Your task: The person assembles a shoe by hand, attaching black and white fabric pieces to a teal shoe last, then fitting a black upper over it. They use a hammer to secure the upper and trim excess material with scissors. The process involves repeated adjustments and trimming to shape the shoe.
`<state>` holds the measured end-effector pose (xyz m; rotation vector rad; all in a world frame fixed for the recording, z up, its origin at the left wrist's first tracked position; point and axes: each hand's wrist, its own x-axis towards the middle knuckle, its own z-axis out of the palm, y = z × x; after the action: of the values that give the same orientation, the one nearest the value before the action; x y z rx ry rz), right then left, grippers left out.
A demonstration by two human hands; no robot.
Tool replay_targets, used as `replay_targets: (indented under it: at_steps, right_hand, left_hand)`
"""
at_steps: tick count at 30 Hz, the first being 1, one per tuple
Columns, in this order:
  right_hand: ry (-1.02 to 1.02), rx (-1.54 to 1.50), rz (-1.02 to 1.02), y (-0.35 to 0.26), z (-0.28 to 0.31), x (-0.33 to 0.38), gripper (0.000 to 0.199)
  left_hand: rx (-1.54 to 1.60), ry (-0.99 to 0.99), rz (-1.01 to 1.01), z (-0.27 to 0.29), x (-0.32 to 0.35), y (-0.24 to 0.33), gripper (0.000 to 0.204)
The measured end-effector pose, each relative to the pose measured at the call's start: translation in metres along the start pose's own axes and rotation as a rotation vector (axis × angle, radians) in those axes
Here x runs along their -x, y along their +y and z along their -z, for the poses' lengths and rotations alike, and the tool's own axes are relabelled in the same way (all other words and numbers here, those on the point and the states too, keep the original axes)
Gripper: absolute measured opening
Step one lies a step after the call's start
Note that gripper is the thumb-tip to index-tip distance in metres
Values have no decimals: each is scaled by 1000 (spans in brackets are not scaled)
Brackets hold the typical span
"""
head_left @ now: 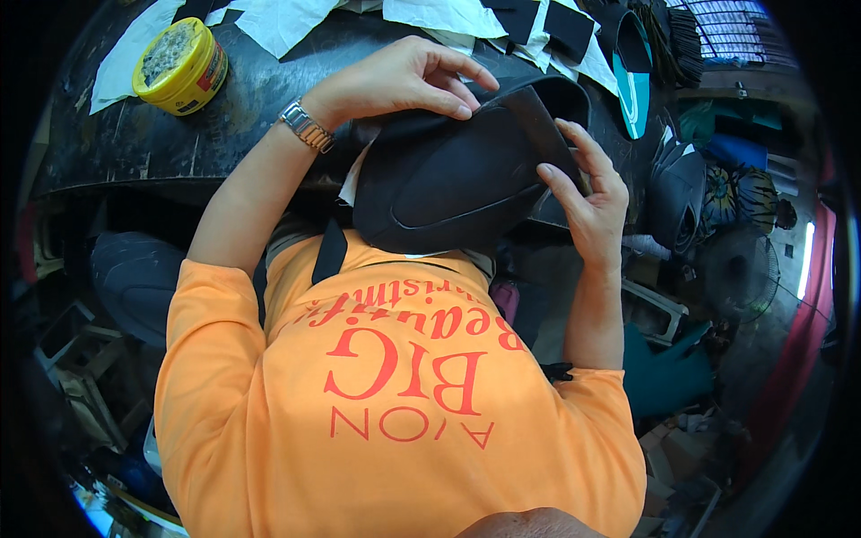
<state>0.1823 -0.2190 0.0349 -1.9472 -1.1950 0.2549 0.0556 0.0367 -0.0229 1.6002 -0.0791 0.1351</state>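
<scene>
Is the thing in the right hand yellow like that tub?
No, the right hand holds a black piece, while the tub is yellow.

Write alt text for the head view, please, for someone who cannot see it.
Both hands handle a black piece at a dark table. An orange shirt fills much of the foreground; a yellow tub stands at upper left.

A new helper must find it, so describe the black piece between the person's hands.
Find the dark table, then its near edge. There, between the left hand and the right hand, is a broad black piece. Unlike the black scraps on the table's far side, it bears a long, rounded outline on its face.
</scene>
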Motion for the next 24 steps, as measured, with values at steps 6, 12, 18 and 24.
replay_targets:
  at_steps: [6,12,18,24]
  right_hand:
    - [-84,203,24,-1,-8,-11,62]
    - [-117,237,41,-4,-7,-15,64]
    - [-135,289,11,-2,-6,-13,66]
    - [-155,214,-14,-4,-5,-16,66]
  left_hand:
    - [-287,75,-117,-10,-4,8,32]
    - [-503,211,-88,-25,4,17,32]
    - [-439,282,-110,-31,8,9,34]
    - [-238,214,-80,-22,4,-2,30]
